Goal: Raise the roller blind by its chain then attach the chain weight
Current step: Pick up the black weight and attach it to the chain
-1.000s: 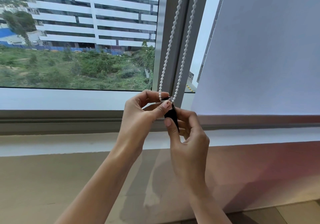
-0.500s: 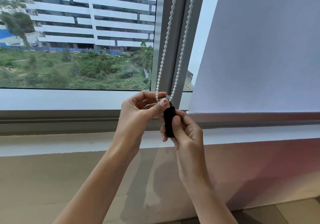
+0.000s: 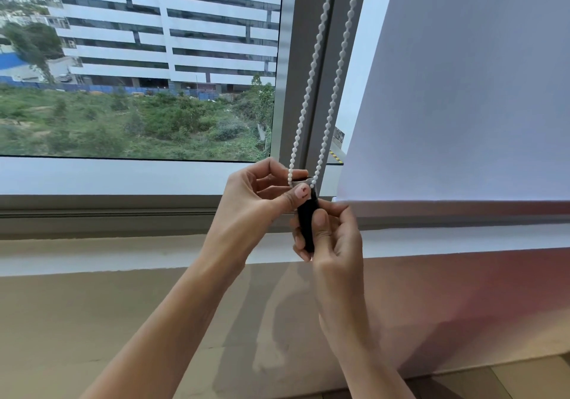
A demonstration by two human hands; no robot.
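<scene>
A white beaded chain (image 3: 320, 59) hangs in two strands in front of the grey window mullion. Its bottom loop meets the top of a slim black chain weight (image 3: 307, 216), which stands upright. My right hand (image 3: 334, 241) is wrapped around the weight's lower body, thumb pressed on its front. My left hand (image 3: 262, 201) pinches the weight's top, thumb on its front, fingers behind the chain loop. The white roller blind (image 3: 462, 90) covers the right pane, and its bottom bar (image 3: 447, 209) hangs just above the sill.
The grey mullion (image 3: 291, 59) splits the window, with the bare left pane (image 3: 138, 59) showing a white building and greenery. A pale sill (image 3: 92, 253) runs across below, above a beige wall (image 3: 123, 321). Floor tiles show at the bottom right.
The weight has turned from tilted to upright. My right hand has slid down to grip its lower body, while my left hand stays pinched at the chain loop on top.
</scene>
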